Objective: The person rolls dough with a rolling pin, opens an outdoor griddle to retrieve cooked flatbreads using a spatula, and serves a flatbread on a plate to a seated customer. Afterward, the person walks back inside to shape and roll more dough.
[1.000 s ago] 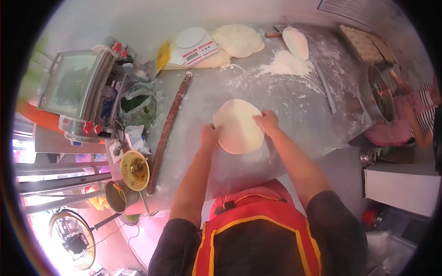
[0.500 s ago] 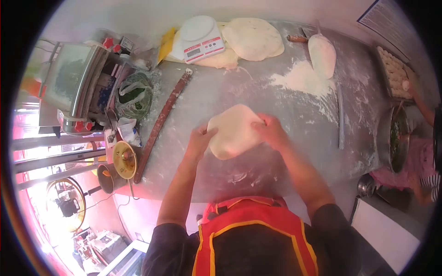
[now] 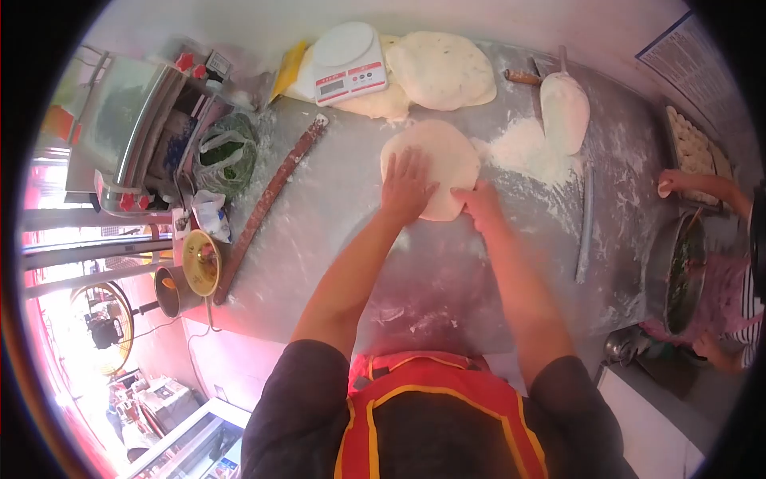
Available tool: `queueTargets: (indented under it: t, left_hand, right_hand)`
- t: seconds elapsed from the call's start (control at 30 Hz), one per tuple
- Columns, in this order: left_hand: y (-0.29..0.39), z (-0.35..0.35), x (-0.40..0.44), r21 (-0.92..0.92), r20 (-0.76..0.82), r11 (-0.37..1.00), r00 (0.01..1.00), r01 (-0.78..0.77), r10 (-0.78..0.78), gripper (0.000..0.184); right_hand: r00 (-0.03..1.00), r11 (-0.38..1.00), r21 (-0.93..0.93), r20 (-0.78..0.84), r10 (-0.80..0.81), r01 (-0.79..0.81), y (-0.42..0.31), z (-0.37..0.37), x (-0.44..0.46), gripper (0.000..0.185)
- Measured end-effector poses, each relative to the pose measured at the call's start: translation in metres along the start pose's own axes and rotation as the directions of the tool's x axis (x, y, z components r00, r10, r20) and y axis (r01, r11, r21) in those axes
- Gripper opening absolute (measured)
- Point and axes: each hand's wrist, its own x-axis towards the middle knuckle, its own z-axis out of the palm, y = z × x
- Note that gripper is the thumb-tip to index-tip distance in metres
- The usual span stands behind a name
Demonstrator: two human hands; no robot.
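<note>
A round, flattened sheet of dough (image 3: 443, 156) lies on the floury metal table, just below the large dough mass. My left hand (image 3: 408, 188) rests flat on its lower left part, fingers stretched out. At the lower right edge, my right hand (image 3: 483, 209) pinches the dough, thumb on top; the fingers beneath are partly hidden. Flour (image 3: 527, 152) is heaped to the right of the sheet. Behind it sits a thick dough mass (image 3: 443, 70), beside a white kitchen scale (image 3: 349, 64) that stands on more dough.
A long rolling pin (image 3: 271, 207) lies to the left, near a bag of greens (image 3: 227, 156) and a yellow bowl (image 3: 201, 263). A floury scoop (image 3: 565, 112) and a cleaver's wooden handle (image 3: 523, 77) are at the back right. A co-worker's hand (image 3: 677, 182) is beside a tray (image 3: 694, 148) and a pot (image 3: 674, 279).
The dough has gone from being held up between both hands to lying farther back on the table. My left hand has flattened onto it; my right still grips its edge.
</note>
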Motion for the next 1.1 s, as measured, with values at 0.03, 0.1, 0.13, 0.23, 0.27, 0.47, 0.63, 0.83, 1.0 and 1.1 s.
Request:
queueTargets:
  t: [0.03, 0.1, 0.13, 0.23, 0.27, 0.47, 0.63, 0.83, 1.0, 1.1]
  left_hand:
    - [-0.001, 0.001, -0.005, -0.033, 0.009, 0.999, 1.0, -0.015, 0.015, 0.061]
    - [-0.004, -0.002, -0.019, -0.025, 0.075, 0.998, 0.995, -0.058, 0.06, 0.063]
    - [-0.009, -0.008, -0.032, 0.012, 0.135, 0.995, 0.987, -0.094, 0.092, 0.064]
    - [-0.023, -0.026, -0.09, 0.029, 0.232, 0.977, 0.952, -0.21, 0.198, 0.066]
    - [-0.027, -0.033, -0.114, 0.028, 0.264, 0.977, 0.944, -0.212, 0.197, 0.066]
    - [-0.02, -0.065, -0.194, -0.049, 0.271, 0.998, 0.961, -0.039, 0.051, 0.066]
    - [-0.019, -0.032, -0.206, -0.233, -0.073, 0.908, 0.925, 0.349, -0.374, 0.063]
    - [-0.03, -0.066, -0.182, -0.422, 0.282, 0.663, 0.785, 0.618, -0.552, 0.037]
    - [-0.046, -0.054, -0.188, -0.47, 0.257, 0.728, 0.867, 0.499, -0.428, 0.027]
    - [-0.027, -0.057, -0.195, -0.728, 0.419, 0.31, 0.755, 0.611, -0.505, 0.027]
  right_hand:
    - [1.0, 1.0, -0.019, -0.031, -0.002, 0.001, 0.01, 0.008, -0.002, 0.037]
    - [0.998, 1.0, -0.001, -0.059, -0.001, 0.0, 0.034, 0.025, -0.016, 0.036]
    - [0.998, 0.999, 0.039, -0.06, 0.002, 0.0, 0.048, 0.032, -0.03, 0.035]
    - [0.995, 0.989, 0.114, -0.014, 0.101, -0.099, 0.084, 0.052, -0.095, 0.032]
    - [0.988, 0.963, 0.219, 0.013, 0.155, -0.154, 0.087, 0.059, -0.122, 0.029]
    - [0.859, 0.912, -0.114, 0.307, 0.409, -0.394, 0.085, 0.033, -0.187, 0.022]
    - [0.946, 0.737, -0.611, 0.062, -0.317, 0.287, 0.077, 0.017, -0.167, 0.024]
    - [0.783, 0.656, -0.704, -0.235, -0.576, 0.272, 0.083, 0.042, -0.101, 0.018]
    - [0.91, 0.594, -0.792, -0.131, -0.393, 0.143, 0.063, 0.051, -0.09, 0.021]
    - [0.812, 0.459, -0.865, -0.112, -0.573, 0.205, 0.08, 0.063, -0.094, 0.022]
